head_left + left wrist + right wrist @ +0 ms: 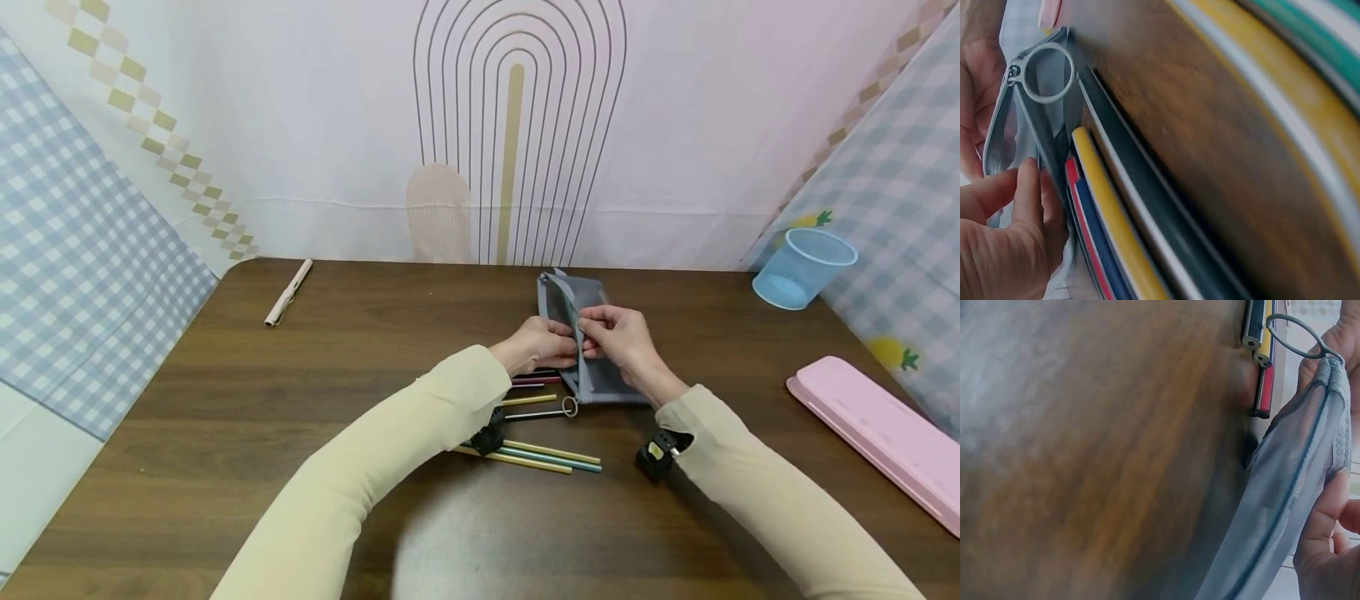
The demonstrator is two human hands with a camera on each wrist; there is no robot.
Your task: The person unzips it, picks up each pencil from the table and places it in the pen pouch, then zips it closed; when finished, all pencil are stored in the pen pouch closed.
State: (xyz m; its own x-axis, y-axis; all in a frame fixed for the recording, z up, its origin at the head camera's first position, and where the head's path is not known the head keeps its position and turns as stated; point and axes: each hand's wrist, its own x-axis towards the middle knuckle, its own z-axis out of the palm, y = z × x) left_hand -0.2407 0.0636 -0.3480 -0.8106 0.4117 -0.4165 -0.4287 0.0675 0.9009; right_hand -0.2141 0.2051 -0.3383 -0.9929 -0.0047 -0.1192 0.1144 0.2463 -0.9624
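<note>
Head view: the pouch [611, 383], grey and see-through, rests on the table [262, 400] just right of centre, its mouth parted. The left hand [536, 343] pinches the mouth's edge from the left, thumb and fingers close together; the right hand [621, 340] pinches it from the right, likewise narrow. The opposed grips are judged to serve to spread the mouth and steady the soft wall, which would probably sag if released. In the left wrist view the zip [1035, 128] is undone near its slider, the ring [1074, 72] attached at upper left. Pencils [528, 400] of several colours lie below the left hand with ends toward the pouch, presumably set there for short reach; the lower pencils [555, 460], two yellow and one green, lie apart, nearer the bottom of the frame. Containers: a dark line shows along the pouch in the right wrist view, but whether it is a seam or an item inside cannot be told. The cup [802, 271], pale blue, stands upright at upper right; its contents cannot be certified. The case [870, 425], pink, lies at the right edge, its inside hidden. A pen [288, 293] lies at upper left, well apart from both hands.
</note>
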